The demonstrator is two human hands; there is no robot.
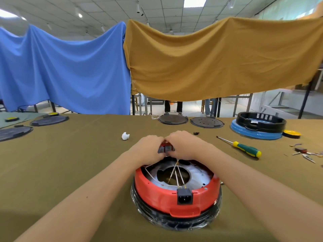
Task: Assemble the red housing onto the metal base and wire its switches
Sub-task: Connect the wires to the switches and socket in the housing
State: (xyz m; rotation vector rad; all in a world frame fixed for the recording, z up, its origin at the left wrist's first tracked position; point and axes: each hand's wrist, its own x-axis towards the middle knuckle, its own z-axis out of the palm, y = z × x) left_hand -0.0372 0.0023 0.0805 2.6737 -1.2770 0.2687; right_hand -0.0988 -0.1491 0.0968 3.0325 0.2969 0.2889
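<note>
Red housing [176,198] sits low and centre in the frame, over the metal base [195,175], one black socket [184,196] facing the viewer. Thin wires [175,172] rise to its far rim, where the left hand [148,148] and right hand [185,145], curled and touching, pinch one grey switch block [165,148]. Farther right lies one screwdriver [242,147]; four dark discs [173,119] line the table [78,163] edge, with open cloth between.

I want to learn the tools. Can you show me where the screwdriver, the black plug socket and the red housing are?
screwdriver [248,148]: head view, on its green and yellow handle.
black plug socket [184,196]: head view, on its front face.
red housing [157,194]: head view, on its near outer wall.
</note>
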